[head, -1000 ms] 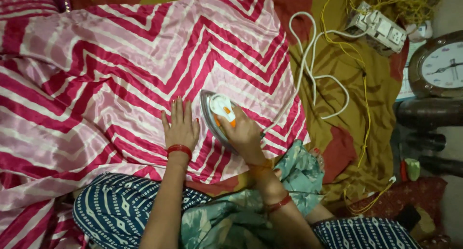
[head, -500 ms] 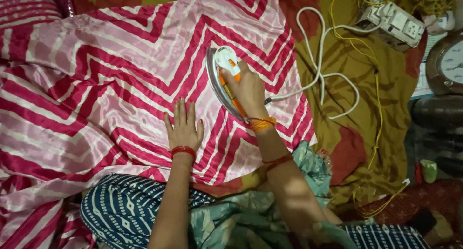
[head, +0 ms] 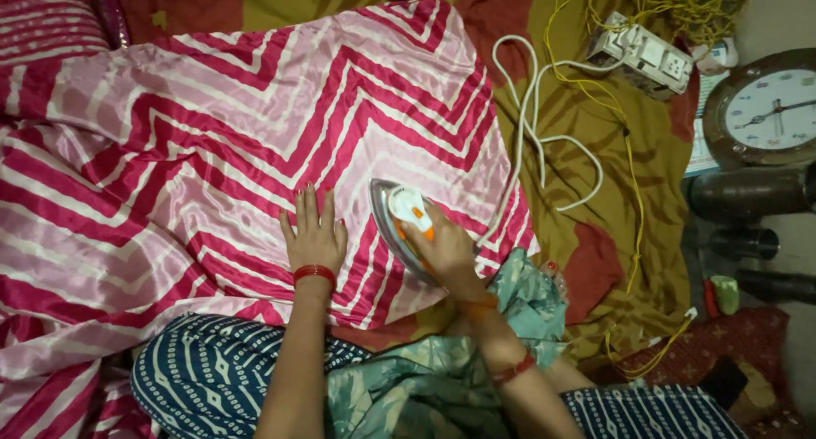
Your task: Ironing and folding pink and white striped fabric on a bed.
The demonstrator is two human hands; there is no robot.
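My right hand [head: 444, 250] was clamped around the handle of the iron [head: 399, 226], which sat flat on the pink striped cloth [head: 255, 124], a little right of the middle of the scene and near my lap. My left hand [head: 314, 231] lay open, fingers spread, pressed palm-down on the cloth just left of the iron, apart from it and not touching it.

I judged the iron to be the heavy, rigid thing here: a metal base with a white and orange top, hot underneath, so the only safe place to hold it was the handle along its top, where my fingers already were. Its long axis ran from near-right to far-left, with the pointed nose aimed away from me and slightly left, toward the wide part of the cloth.

The cloth looked shiny and satin-like, so I took it to be light, soft and slippery, likely to slide and bunch under the iron unless held flat. It had no stiff edge to grip; a spread palm suited it better than a pinch.

The white cord [head: 535, 141] ran from the iron's rear off to the right and looped away over the olive sheet [head: 612, 209] toward the power strip [head: 642, 56] at the far right. A round clock [head: 769, 107] lay beyond that.
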